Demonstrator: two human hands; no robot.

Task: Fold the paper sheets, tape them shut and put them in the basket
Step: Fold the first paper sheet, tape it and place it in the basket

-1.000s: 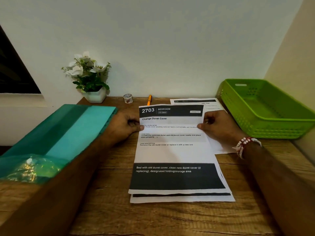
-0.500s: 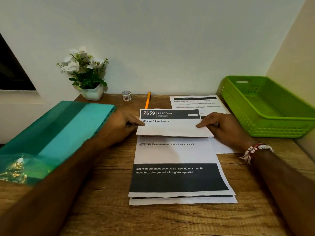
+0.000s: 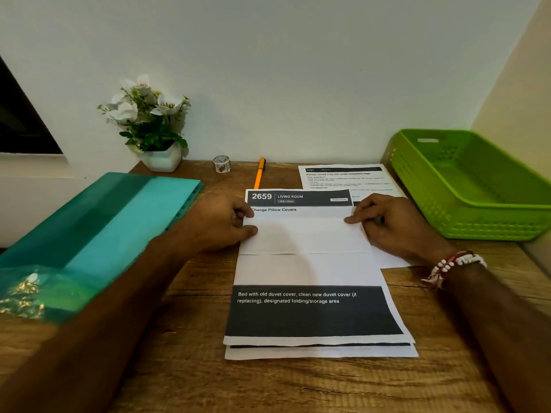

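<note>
1. Left of frame: a teal folder [image 3: 98, 222] lies slanted over the table [image 3: 185, 368] edge. Above it, at upper left, stands a plant [image 3: 149, 123].
2. Upper centre-left: the tape [image 3: 222, 164] stands by the wall with a pen [image 3: 259, 174] just beside it. Both are well above the hands, and the tape is nearer the left one.
3. Left hand [image 3: 217, 225]: thumb and forefinger close narrowly on the left edge of the flap [image 3: 304, 234] and hold it down.
4. Centre: the sheet [image 3: 307, 269] tops a small stack [image 3: 322, 351]. Its long axis runs from lower frame to upper, and its top part is turned down as the flap, blank side up. The crease crosses left to right, between the two hands, and the header of the next page shows just above it.
5. The turning point, I judge, is that the unfolded dark-banded part lies below both hands. The next fold must be reached toward the bottom of the frame, with each hand equally near its own side.
6. Right hand [image 3: 390, 225]: the forefinger lies on the flap's right edge and the other fingers are curled. The thumb is hidden, so I cannot tell a pinch from a press.
7. Behind that hand lies a loose page [image 3: 343, 180].
8. Right of frame: the basket [image 3: 465, 186] holds no paper that I can see. It is nearer the right hand.
</note>
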